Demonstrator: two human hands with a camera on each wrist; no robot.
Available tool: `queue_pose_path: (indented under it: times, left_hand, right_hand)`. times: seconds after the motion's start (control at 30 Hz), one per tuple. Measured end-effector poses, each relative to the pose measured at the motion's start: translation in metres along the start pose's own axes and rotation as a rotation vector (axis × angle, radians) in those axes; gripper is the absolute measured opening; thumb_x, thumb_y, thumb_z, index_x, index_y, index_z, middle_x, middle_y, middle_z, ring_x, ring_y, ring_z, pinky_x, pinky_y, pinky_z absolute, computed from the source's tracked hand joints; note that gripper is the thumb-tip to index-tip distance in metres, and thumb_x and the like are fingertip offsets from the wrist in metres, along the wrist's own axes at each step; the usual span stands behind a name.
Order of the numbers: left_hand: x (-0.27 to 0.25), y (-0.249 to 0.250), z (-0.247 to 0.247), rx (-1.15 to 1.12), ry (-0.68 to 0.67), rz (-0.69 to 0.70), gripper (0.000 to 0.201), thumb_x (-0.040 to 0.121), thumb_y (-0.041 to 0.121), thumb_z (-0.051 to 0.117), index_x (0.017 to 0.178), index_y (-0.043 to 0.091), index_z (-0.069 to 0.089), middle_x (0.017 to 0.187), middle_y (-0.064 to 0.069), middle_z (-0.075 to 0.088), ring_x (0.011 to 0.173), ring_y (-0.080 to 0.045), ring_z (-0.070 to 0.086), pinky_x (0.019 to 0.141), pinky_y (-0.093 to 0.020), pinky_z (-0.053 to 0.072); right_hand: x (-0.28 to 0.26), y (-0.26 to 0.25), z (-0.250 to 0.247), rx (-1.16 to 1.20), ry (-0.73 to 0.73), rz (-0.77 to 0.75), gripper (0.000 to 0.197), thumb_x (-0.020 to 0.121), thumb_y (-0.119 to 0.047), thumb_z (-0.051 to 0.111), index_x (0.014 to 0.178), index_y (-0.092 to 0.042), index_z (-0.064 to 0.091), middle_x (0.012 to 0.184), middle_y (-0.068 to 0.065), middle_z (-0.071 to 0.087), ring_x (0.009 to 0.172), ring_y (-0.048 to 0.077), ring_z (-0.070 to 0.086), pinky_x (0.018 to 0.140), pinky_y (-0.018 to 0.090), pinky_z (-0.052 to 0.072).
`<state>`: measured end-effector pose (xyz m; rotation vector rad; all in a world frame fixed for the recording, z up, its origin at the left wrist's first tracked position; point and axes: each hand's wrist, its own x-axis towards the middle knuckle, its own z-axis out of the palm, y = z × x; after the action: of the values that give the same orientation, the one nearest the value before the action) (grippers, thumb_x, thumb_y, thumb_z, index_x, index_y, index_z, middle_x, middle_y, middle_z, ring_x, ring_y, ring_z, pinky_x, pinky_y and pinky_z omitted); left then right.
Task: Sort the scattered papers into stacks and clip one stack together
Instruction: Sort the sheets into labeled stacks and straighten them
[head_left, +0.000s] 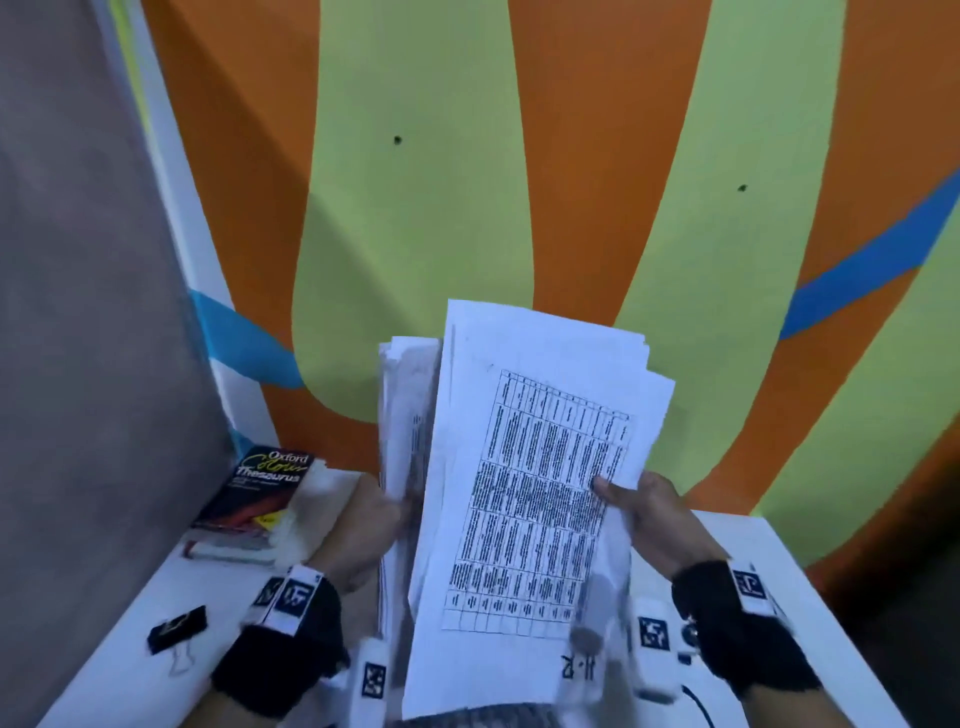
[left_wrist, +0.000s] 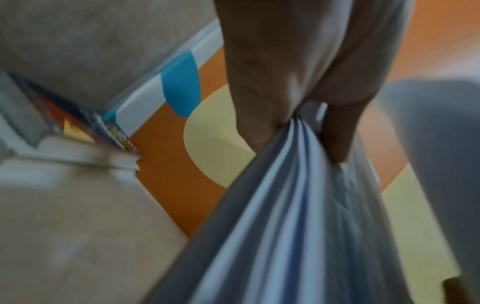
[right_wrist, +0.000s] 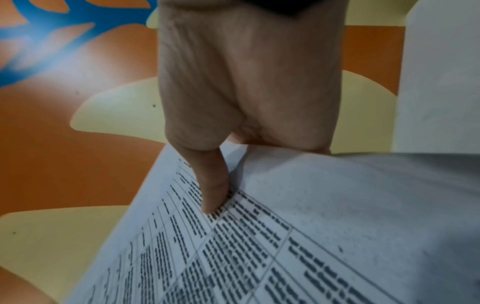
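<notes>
Oxford thesaurus (head_left: 265, 491) atop 1 more book (head_left: 234, 551) — far-left corner of white table (head_left: 810, 613), against orange-and-green wall (head_left: 415, 182).

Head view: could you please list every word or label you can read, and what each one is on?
"Oxford Colour Thesaurus": cover of the dark paperback book on the white table.
"H-R", seen upside down: white wrist device.
Printed table on the white paper sheets: too blurred to read.

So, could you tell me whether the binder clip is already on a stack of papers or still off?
Still off. The binder clip lies alone on the table, left of the left hand, touching no paper.
</notes>
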<state>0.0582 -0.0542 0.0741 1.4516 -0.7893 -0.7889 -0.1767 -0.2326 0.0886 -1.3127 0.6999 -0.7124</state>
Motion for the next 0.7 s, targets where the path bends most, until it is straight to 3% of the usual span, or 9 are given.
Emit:
queue_pose_path:
  times: [0.07, 0.13, 0.2, 0.3, 0.37, 0.4, 0.5, 0.6, 0.7]
  left_hand:
    - [-0.006, 0.006, 0.010, -0.042, -0.146, -0.007, 0.021, 0.079, 0.004, 0.069, 0.099, 0.001, 0.071, 0.099, -0.015, 0.074, 0.094, -0.032, 0.070, 0.085, -0.051, 0.056]
    - [-0.004, 0.004, 0.013, -0.065, -0.214, -0.017, 0.020, 0.083, 0.001, 0.066, 0.103, 0.003, 0.070, 0.103, -0.017, 0.073, 0.098, -0.033, 0.069, 0.086, -0.053, 0.055]
    - [-0.004, 0.003, 0.018, -0.094, -0.223, -0.015, 0.022, 0.086, 0.014, 0.067, 0.106, 0.007, 0.070, 0.107, -0.016, 0.072, 0.102, -0.032, 0.068, 0.088, -0.051, 0.054]
    - [-0.004, 0.010, 0.032, -0.210, -0.120, -0.010, 0.038, 0.094, 0.047, 0.045, 0.106, 0.020, 0.068, 0.101, 0.002, 0.075, 0.098, -0.013, 0.070, 0.076, -0.026, 0.058]
    - [0.001, 0.011, 0.043, -0.204, -0.054, 0.081, 0.028, 0.098, 0.041, 0.035, 0.104, 0.031, 0.061, 0.087, 0.026, 0.073, 0.085, 0.011, 0.066, 0.069, -0.008, 0.052]
    - [0.003, 0.014, 0.048, -0.179, -0.007, 0.127, 0.022, 0.096, 0.040, 0.044, 0.106, 0.030, 0.060, 0.082, 0.029, 0.071, 0.081, 0.013, 0.064, 0.069, -0.007, 0.051]
    - [0.011, 0.013, 0.053, -0.053, 0.121, 0.234, 0.023, 0.080, 0.032, 0.069, 0.096, 0.016, 0.068, 0.069, 0.014, 0.073, 0.072, -0.004, 0.066, 0.059, -0.011, 0.050]
    - [0.020, 0.006, 0.050, -0.040, 0.139, 0.235, 0.030, 0.075, 0.016, 0.076, 0.102, 0.011, 0.064, 0.083, 0.004, 0.073, 0.076, -0.010, 0.069, 0.061, -0.014, 0.052]
    - [0.023, -0.010, 0.048, -0.016, 0.146, 0.209, 0.053, 0.068, 0.012, 0.081, 0.115, 0.011, 0.056, 0.097, -0.003, 0.072, 0.086, -0.010, 0.070, 0.075, -0.029, 0.059]
  right_hand:
    - [0.004, 0.011, -0.002, 0.006, -0.012, 0.031, 0.029, 0.074, -0.020, 0.078, 0.093, -0.004, 0.064, 0.126, 0.027, 0.057, 0.095, 0.020, 0.053, 0.086, 0.034, 0.042]
    - [0.005, 0.019, -0.004, 0.048, -0.001, 0.040, 0.032, 0.082, -0.005, 0.067, 0.112, 0.004, 0.060, 0.130, 0.020, 0.058, 0.108, 0.021, 0.060, 0.093, 0.032, 0.045]
    - [0.004, 0.023, -0.005, 0.053, 0.064, -0.016, 0.047, 0.081, 0.002, 0.066, 0.126, -0.004, 0.056, 0.126, 0.007, 0.065, 0.117, 0.021, 0.060, 0.096, 0.031, 0.047]
    - [0.002, 0.018, 0.000, -0.041, 0.214, -0.157, 0.048, 0.074, 0.003, 0.072, 0.117, -0.015, 0.060, 0.115, 0.002, 0.070, 0.111, 0.022, 0.064, 0.089, 0.030, 0.054]
    - [0.001, 0.011, 0.006, -0.142, 0.293, -0.270, 0.048, 0.075, 0.002, 0.074, 0.118, -0.015, 0.058, 0.117, 0.002, 0.068, 0.112, 0.022, 0.063, 0.097, 0.039, 0.050]
    - [0.001, 0.008, 0.009, -0.193, 0.306, -0.338, 0.051, 0.076, -0.001, 0.074, 0.122, -0.013, 0.057, 0.121, 0.003, 0.066, 0.116, 0.021, 0.060, 0.102, 0.040, 0.045]
    - [-0.002, 0.000, 0.017, -0.331, 0.313, -0.481, 0.053, 0.079, -0.008, 0.074, 0.127, -0.009, 0.053, 0.128, 0.003, 0.061, 0.122, 0.015, 0.055, 0.107, 0.033, 0.040]
    - [-0.003, 0.003, 0.019, -0.269, 0.251, -0.466, 0.062, 0.076, 0.000, 0.075, 0.131, -0.010, 0.047, 0.129, 0.000, 0.059, 0.119, 0.007, 0.056, 0.093, 0.009, 0.046]
    - [-0.005, 0.018, 0.014, -0.191, 0.221, -0.428, 0.067, 0.071, 0.005, 0.078, 0.127, -0.011, 0.044, 0.122, 0.002, 0.062, 0.112, 0.007, 0.062, 0.094, 0.033, 0.054]
